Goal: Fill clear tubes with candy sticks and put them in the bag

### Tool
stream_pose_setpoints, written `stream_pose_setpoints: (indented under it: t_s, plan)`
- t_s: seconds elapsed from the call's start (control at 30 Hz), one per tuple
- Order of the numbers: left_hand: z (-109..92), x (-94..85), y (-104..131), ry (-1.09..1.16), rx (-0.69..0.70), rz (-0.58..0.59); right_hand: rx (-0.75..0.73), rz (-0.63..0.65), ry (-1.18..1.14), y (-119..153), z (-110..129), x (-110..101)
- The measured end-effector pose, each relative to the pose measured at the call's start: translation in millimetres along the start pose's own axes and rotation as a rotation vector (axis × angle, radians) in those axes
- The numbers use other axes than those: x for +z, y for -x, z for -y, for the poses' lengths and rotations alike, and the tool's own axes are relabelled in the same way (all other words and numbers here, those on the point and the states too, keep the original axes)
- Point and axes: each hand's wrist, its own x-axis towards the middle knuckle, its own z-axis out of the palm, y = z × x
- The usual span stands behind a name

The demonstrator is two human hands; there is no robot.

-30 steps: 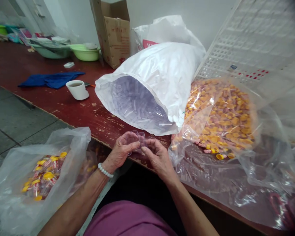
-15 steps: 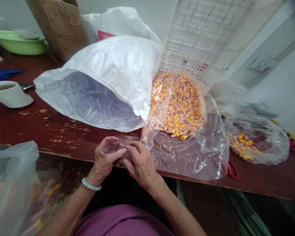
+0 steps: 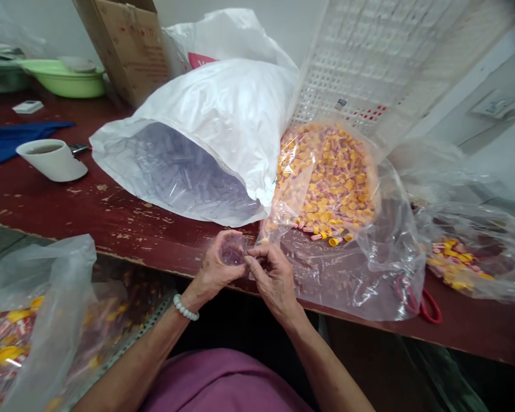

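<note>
My left hand [image 3: 217, 266], a pale bead bracelet on its wrist, curls around clear plastic tubes [image 3: 233, 252]; how many is hard to make out. Beside it my right hand [image 3: 274, 277] pinches thumb and forefinger together at the tubes' near right side. What lies between those fingertips is too small to tell. Both hands are over the front edge of the dark red table [image 3: 124, 234]. Just beyond them a white sack [image 3: 232, 109] lies on its side, its mouth towards me, with many clear tubes [image 3: 184, 171] inside.
Right of the sack, a clear bag holds many yellow-and-pink capped pieces [image 3: 330, 177]. Farther right are a smaller bag [image 3: 506, 246] and red-handled scissors [image 3: 429, 306]. A white cup [image 3: 58, 163] stands left. Another bag of pieces [image 3: 8, 343] sits low left; a white crate [image 3: 369, 63] leans behind.
The view has swung left, so everything sits farther right in the picture. My right fingers have drawn into a tighter pinch by the tubes; my left hand still holds them.
</note>
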Motion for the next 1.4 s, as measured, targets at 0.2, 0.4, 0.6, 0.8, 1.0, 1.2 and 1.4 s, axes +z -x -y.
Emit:
stream_pose_setpoints:
  t_s: [0.2,0.4,0.6,0.8,1.0,1.2,1.4]
  plan:
    - [4,-15.1,-1,0.019,-0.121,0.156,-0.095,0.094,0.051,-5,9,-2]
    - [5,-12.1,-2,-0.044,0.024,0.159,-0.024,0.112,0.091,-8,3,-1]
    - [12,-8.7,-1,-0.017,0.029,0.241,-0.002,0.106,0.060,1,0,10]
    - [4,-11.3,2,-0.119,-0.057,0.092,-0.109,-0.066,0.204,-13,-9,-36]
    - [-1,-13.1,6,0.075,-0.138,0.071,-0.034,-0.053,1.247,-46,-89,-132]
    - [-6,-10.8,6,0.028,-0.137,0.068,-0.057,0.134,1.350,-57,-119,-151]
    - [-3,-9.5,6,-0.060,-0.048,0.067,-0.127,0.211,1.333,-40,-106,-142]
